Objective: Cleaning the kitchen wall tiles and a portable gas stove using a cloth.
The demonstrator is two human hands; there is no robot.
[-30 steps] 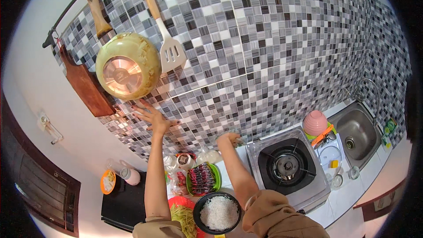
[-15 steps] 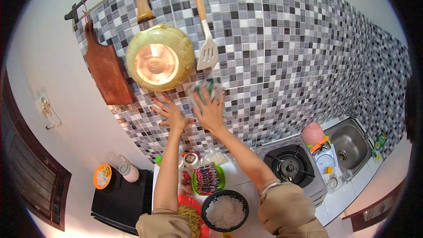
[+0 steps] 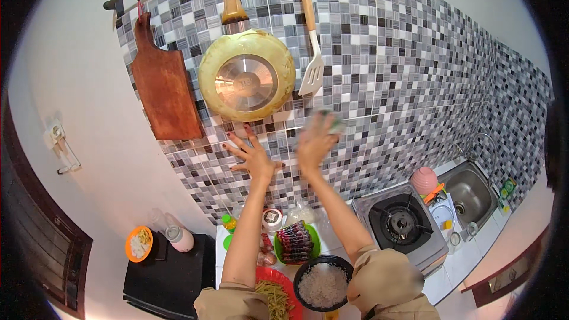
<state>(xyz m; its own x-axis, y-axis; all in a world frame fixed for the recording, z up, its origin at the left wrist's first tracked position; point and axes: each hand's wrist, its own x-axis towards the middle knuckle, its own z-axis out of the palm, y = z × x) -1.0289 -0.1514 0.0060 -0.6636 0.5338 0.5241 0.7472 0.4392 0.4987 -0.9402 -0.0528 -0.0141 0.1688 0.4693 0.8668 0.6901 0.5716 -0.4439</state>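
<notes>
green and pale, a soft-looking wad (image 3: 339,123) lies up against the tiled wall (image 3: 403,89), at the fingers of the person's right hand (image 3: 316,149), just below and a little right of the head of a white slotted turner (image 3: 313,74) with a wooden handle. blur hides the wad's outline, so its long axis cannot be told; what shows of it sticks out past the fingertips, up and to the right of the palm. the right hand is plainly the nearer one, laid over it with fingers pointing up the wall, though whether they are closed on it or only press it flat, i cannot tell. the left hand (image 3: 256,162) is well apart from the wad, off to its left and slightly lower, bare, its fingers spread wide over the tiles just under a cream pan (image 3: 246,80) that hangs with its base facing out. left of the pan hangs a brown wooden board (image 3: 166,86). below, between the forearms, dark packets (image 3: 294,242) lie in a green tray (image 3: 316,240), with a black bowl (image 3: 298,287) of white rice (image 3: 323,284) nearer the person; right of the right forearm stands the stove (image 3: 400,222), and beyond it the sink (image 3: 474,184).
</notes>
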